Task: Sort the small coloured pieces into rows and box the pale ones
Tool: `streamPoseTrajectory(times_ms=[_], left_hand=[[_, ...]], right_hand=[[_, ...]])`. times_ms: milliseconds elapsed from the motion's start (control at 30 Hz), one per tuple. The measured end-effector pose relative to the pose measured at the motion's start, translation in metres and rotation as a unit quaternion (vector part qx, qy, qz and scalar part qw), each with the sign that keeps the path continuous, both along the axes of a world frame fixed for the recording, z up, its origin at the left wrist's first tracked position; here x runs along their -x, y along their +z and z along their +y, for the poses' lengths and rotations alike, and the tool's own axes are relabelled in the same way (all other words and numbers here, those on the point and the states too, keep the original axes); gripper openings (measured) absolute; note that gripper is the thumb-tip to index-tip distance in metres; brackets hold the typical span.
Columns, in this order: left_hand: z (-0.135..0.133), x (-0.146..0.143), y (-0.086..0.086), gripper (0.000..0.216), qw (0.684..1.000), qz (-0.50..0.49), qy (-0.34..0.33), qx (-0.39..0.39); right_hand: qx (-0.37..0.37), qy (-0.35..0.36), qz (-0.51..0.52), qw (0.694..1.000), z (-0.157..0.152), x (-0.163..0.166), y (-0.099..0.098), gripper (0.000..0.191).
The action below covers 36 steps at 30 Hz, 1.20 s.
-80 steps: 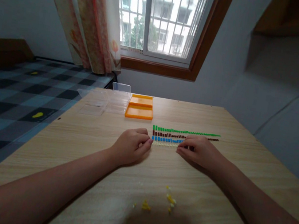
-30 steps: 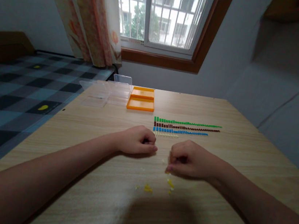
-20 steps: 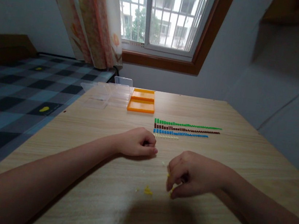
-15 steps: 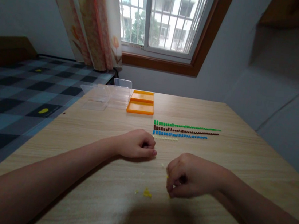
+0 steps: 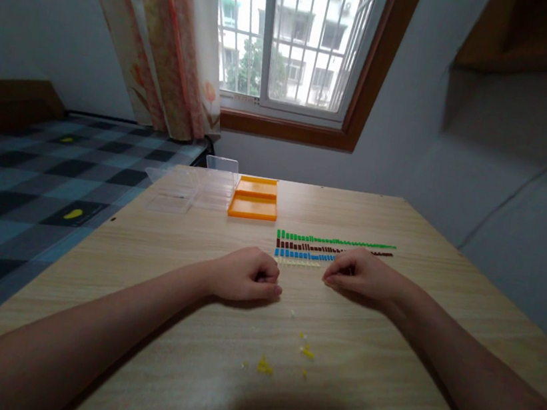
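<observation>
My left hand rests on the table in a loose fist, just below the left end of the rows; its inside is in shadow. My right hand is closed in a pinch at the right end of a row of small cream pieces. Whatever sits between its fingertips is too small to make out. Above lie a row of blue pieces, a brown row and a green row; the right hand hides part of the blue and brown rows. Loose yellow pieces lie nearer me, with more yellow bits to their right.
An orange two-part tray stands at the back of the wooden table. Clear plastic cases lie open to its left. A bed with a checked cover adjoins the left side, and a window is behind.
My right hand has moved up and away from the loose yellow pieces to the end of the cream row, uncovering yellow bits. My left hand stays in place. The view has tilted slightly up.
</observation>
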<state>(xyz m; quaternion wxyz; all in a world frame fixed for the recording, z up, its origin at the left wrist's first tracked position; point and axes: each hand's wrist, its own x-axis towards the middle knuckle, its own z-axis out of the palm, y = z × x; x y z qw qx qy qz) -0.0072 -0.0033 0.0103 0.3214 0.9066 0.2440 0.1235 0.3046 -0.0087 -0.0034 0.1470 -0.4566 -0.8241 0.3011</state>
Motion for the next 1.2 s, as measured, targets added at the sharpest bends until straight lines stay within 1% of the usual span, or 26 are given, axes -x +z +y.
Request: streamPoseTrajectory(times_ms=[67, 133, 300, 433, 500, 667, 800, 1200], left_hand=[[0.0, 0.0, -0.001, 0.039, 1.0, 0.003, -0.001, 0.0], [0.001, 0.001, -0.002, 0.04, 1.0, 0.008, -0.002, 0.001], [0.001, 0.001, -0.002, 0.041, 1.0, 0.011, -0.003, 0.004], [0.001, 0.001, -0.001, 0.042, 1.0, 0.011, -0.006, 0.004], [0.002, 0.001, -0.002, 0.041, 1.0, 0.011, -0.005, 0.004], [0.003, 0.002, -0.004, 0.041, 1.0, 0.009, -0.004, 0.003], [0.003, 0.002, -0.005, 0.041, 1.0, 0.01, -0.003, 0.004], [0.002, 0.001, -0.002, 0.04, 1.0, 0.011, -0.009, 0.007]], right_hand=[[-0.004, -0.003, -0.011, 1.0, 0.0, 0.001, -0.004, 0.024], [-0.014, -0.004, -0.016, 1.0, 0.0, 0.001, -0.004, 0.025], [-0.074, -0.052, -0.041, 0.995, 0.0, -0.004, 0.001, 0.023], [-0.093, -0.008, -0.078, 0.993, -0.001, -0.004, 0.002, 0.021], [-0.101, 0.001, -0.086, 0.991, -0.001, -0.001, 0.003, 0.02], [-0.12, -0.05, -0.082, 0.988, -0.003, 0.005, 0.002, 0.019], [-0.128, -0.074, -0.08, 0.986, -0.002, 0.007, 0.0, 0.019], [-0.133, -0.085, -0.064, 0.985, 0.002, 0.009, -0.007, 0.02]])
